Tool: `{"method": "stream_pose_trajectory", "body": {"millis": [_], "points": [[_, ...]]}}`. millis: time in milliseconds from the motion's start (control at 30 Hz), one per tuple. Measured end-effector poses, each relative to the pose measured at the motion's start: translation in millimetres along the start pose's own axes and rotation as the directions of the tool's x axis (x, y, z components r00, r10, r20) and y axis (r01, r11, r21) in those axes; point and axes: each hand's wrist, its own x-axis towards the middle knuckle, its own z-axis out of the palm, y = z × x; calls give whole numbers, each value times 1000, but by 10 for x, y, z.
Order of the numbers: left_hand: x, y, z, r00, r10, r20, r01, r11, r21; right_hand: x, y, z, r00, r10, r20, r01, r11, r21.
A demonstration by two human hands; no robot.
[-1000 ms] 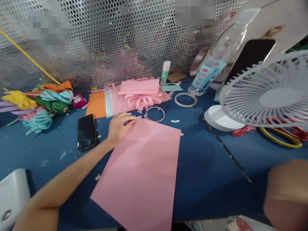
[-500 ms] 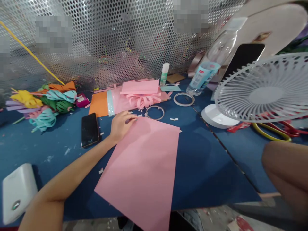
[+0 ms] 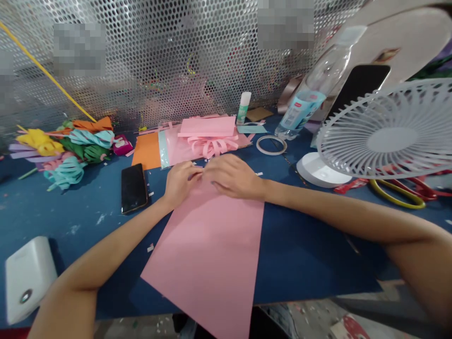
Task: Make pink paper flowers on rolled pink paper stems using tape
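Note:
A large sheet of pink paper (image 3: 212,254) lies at a slant on the blue table, its near corner hanging past the front edge. At its far left corner my left hand (image 3: 181,182) is closed, thumb and fingers pinched on the paper. My right hand (image 3: 233,178) comes in from the right, right beside the left one. Its fingers are bent down over the paper's far edge; the fingertips and most of that edge are hidden. A tape roll (image 3: 271,145) lies just beyond my right hand.
Behind stand pink paper strips (image 3: 212,145), a glue stick (image 3: 243,108) and a plastic bottle (image 3: 302,108). A white fan (image 3: 391,136) and yellow-handled scissors (image 3: 397,197) are at right. A phone (image 3: 133,188), a white power bank (image 3: 30,280) and colourful paper bundles (image 3: 63,174) are at left.
My right hand has moved in from the right edge to the far edge of the pink paper, beside my left hand. The left hand and the paper have hardly moved.

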Motion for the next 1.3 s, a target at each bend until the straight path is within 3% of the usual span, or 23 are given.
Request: {"method": "stream_pose_trajectory", "body": {"millis": [67, 167, 400, 533, 800, 967, 1167, 1300], "points": [[5, -5, -1, 999, 51, 15, -52, 998, 41, 25, 125, 98, 994, 111, -12, -111, 993, 43], [13, 18, 0, 993, 116, 33, -118, 991, 63, 34, 255, 205, 971, 227, 69, -234, 966, 113], [39, 105, -17, 999, 30, -12, -30, 1000, -2, -28, 307, 227, 983, 152, 104, -162, 983, 89], [87, 78, -39, 995, 56, 83, -64, 993, 95, -37, 315, 221, 982, 159, 98, -168, 981, 97], [139, 93, -114, 990, 68, 127, -102, 955, 279, -32, 305, 229, 981, 181, 72, -188, 977, 104], [179, 108, -165, 985, 4, 171, -40, 977, 208, -30, 303, 219, 987, 144, 72, -152, 982, 111], [220, 113, -202, 962, -123, 244, 135, 990, -33, -26, 277, 196, 999, 49, 8, -49, 993, 104], [212, 155, -200, 969, -89, 229, 102, 994, -42, -29, 257, 187, 999, 30, 15, -31, 998, 49]]}}
